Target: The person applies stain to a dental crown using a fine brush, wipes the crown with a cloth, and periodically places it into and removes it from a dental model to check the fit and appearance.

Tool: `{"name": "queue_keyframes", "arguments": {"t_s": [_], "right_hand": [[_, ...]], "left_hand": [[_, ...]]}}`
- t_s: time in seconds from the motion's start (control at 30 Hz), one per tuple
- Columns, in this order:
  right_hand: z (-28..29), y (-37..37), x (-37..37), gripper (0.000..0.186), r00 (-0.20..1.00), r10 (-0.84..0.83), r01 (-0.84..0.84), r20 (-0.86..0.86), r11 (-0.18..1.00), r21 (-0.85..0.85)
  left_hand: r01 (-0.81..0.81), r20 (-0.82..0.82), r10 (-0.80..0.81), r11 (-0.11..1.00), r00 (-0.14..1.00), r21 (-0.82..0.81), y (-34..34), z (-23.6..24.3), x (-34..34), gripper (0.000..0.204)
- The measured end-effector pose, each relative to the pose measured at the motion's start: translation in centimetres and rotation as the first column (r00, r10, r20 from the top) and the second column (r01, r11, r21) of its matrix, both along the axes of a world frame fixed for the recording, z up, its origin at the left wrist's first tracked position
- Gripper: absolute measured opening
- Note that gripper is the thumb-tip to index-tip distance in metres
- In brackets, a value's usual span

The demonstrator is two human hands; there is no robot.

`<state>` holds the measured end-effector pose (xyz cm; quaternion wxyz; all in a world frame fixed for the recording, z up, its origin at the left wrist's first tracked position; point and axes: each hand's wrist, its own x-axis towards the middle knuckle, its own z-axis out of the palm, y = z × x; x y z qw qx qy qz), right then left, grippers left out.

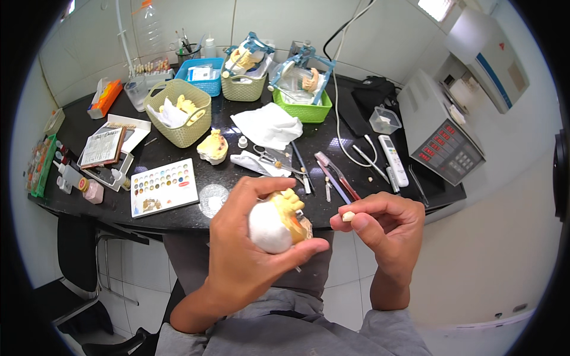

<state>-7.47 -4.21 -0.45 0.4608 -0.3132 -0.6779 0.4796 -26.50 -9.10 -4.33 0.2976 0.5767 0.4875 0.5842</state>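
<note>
My left hand (228,243) is wrapped round a dental plaster model (270,226). Its white rounded base faces me, with yellow teeth along the top and a reddish-orange patch on the right side. To the right of it, my right hand (392,231) pinches a small cream tooth crown (348,217) between thumb and fingertips, apart from the model. Both hands are raised in front of the table's near edge. Another yellow plaster model (212,148) rests on the black table, beside a small white cap (242,142).
A white paint palette (164,188) lies left on the black table. Baskets (178,113) and blue articulators (303,65) line the back. Scissors (270,157), a toothbrush (332,175) and a crumpled white cloth (267,124) lie mid-table. A control-panel furnace (442,130) stands right.
</note>
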Motion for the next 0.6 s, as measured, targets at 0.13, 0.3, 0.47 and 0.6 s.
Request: {"name": "queue_keyframes", "arguments": {"t_s": [0.13,0.3,0.47,0.6], "right_hand": [[0.2,0.2,1.1,0.012,0.993,-0.115,0.117,-0.035,0.993,0.033],[0.0,0.4,3.6,0.015,0.964,-0.238,0.247,-0.122,0.967,0.069],[-1.5,1.2,5.9,0.015,0.940,-0.319,0.328,-0.118,0.942,0.066],[-2.2,1.4,6.2,0.014,0.934,-0.330,0.335,-0.137,0.942,0.011]], "left_hand": [[-0.066,0.231,0.044,0.994,0.972,0.088,0.9,0.0,0.0,0.048],[-0.218,0.343,0.150,0.961,0.927,0.169,2.3,-0.7,-1.1,0.054],[-0.261,0.389,0.185,0.953,0.903,0.153,5.3,-1.6,-1.5,0.048],[-0.026,0.442,-0.083,0.971,0.893,0.236,7.7,-1.6,0.1,0.044]]}}
